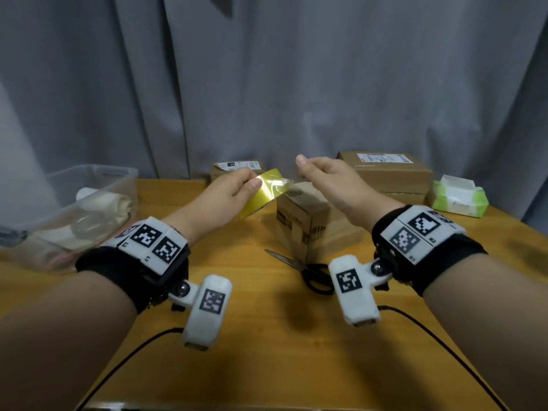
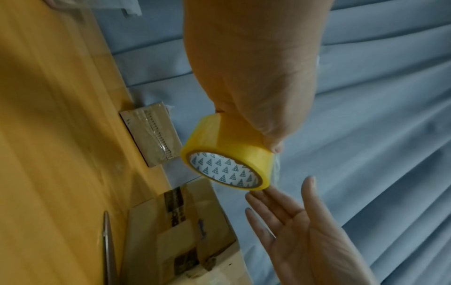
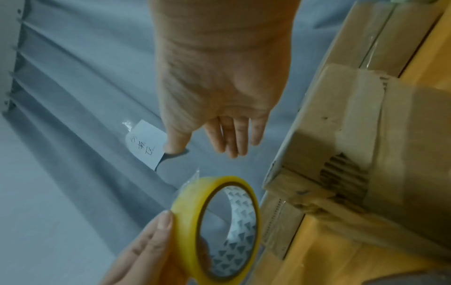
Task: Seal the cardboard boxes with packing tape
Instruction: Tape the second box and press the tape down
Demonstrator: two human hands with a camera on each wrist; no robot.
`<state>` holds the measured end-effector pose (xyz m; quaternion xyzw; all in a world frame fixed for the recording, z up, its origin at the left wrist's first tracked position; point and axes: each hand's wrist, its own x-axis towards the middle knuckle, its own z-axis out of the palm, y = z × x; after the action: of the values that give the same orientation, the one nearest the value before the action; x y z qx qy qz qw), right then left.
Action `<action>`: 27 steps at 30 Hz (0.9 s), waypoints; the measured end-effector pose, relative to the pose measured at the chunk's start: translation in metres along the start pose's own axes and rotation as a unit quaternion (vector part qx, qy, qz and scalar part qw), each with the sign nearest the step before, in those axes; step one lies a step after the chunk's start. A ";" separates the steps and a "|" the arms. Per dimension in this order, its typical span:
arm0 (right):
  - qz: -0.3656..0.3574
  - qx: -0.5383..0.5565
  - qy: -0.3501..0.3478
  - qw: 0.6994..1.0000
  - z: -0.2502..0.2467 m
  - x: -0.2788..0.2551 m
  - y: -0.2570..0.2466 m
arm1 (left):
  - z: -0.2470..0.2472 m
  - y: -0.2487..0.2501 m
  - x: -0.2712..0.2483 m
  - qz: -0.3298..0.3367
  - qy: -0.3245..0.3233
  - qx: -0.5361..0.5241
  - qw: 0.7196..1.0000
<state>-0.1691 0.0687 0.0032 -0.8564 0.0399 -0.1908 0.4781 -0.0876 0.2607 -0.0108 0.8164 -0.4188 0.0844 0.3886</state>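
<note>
My left hand (image 1: 238, 188) holds a yellow roll of packing tape (image 1: 262, 194) in the air, above and just left of a small cardboard box (image 1: 305, 221) on the wooden table (image 1: 267, 336). Its thumb lies on the roll's outer face (image 2: 227, 142) and its fingers on the other side (image 3: 190, 212). A short crinkled loose end (image 1: 281, 185) sticks off the roll. My right hand (image 1: 314, 173) hovers close to the roll's right with straight fingers and the thumb lifted, holding nothing. Its open palm (image 2: 305, 231) faces the roll.
Black-handled scissors (image 1: 308, 271) lie in front of the small box. A labelled box (image 1: 237, 170) stands at the back and larger stacked boxes (image 1: 388, 173) at the back right. A tissue pack (image 1: 459, 197) sits far right, a clear plastic bin (image 1: 74, 209) far left. Grey curtain behind.
</note>
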 end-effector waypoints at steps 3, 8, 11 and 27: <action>0.018 0.022 -0.036 0.999 0.003 0.003 -0.003 | 0.003 0.004 0.003 0.008 0.001 -0.009 1.000; 0.044 0.113 -0.003 0.993 0.009 0.011 -0.007 | 0.004 0.008 0.009 0.017 0.015 0.022 0.999; 0.057 0.102 -0.032 0.993 0.007 0.014 -0.010 | 0.006 0.007 0.013 0.021 0.011 0.045 0.999; 0.085 0.123 0.046 0.988 0.020 0.038 -0.008 | -0.016 0.010 0.009 -0.110 0.008 -0.217 0.970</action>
<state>-0.1274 0.0791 0.0118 -0.7747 0.1110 -0.1922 0.5921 -0.0862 0.2627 0.0096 0.7528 -0.3320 -0.0455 0.5665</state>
